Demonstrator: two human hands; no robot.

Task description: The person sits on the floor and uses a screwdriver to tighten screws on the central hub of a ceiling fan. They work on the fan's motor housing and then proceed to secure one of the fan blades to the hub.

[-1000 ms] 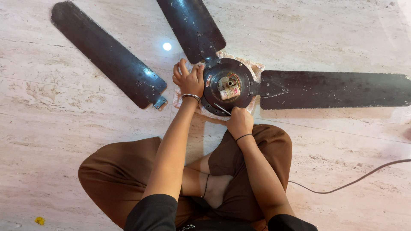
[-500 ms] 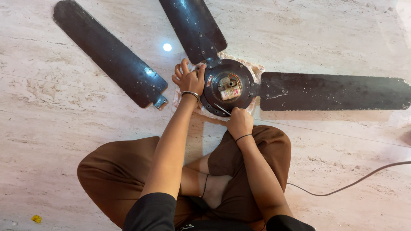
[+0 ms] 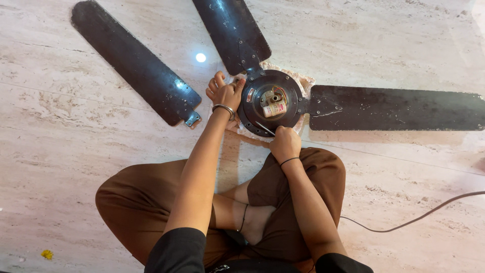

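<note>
A pale, veined stone floor (image 3: 384, 45) fills the view, with a small round glint of light on it near the fan. The person sits cross-legged on it in brown trousers and dark sleeves, one bare foot tucked in the lap. A thin dark cable (image 3: 414, 218) trails across the floor at the right, and a tiny yellow scrap (image 3: 47, 254) lies at the lower left.

A dark ceiling fan motor hub (image 3: 273, 103) rests on the floor just in front of the knees, on a bit of pale cloth. 2 blades are fixed to it: one blade (image 3: 230, 30) points away, the other blade (image 3: 399, 108) runs off to the right. A 3rd, loose blade (image 3: 134, 63) lies apart at the left.

The left hand (image 3: 225, 92), bangle at the wrist, is curled with its fingers gripping the hub's left rim. The right hand (image 3: 285, 143) is closed around a thin metal tool (image 3: 264, 128), whose tip rests on the hub's near edge.
</note>
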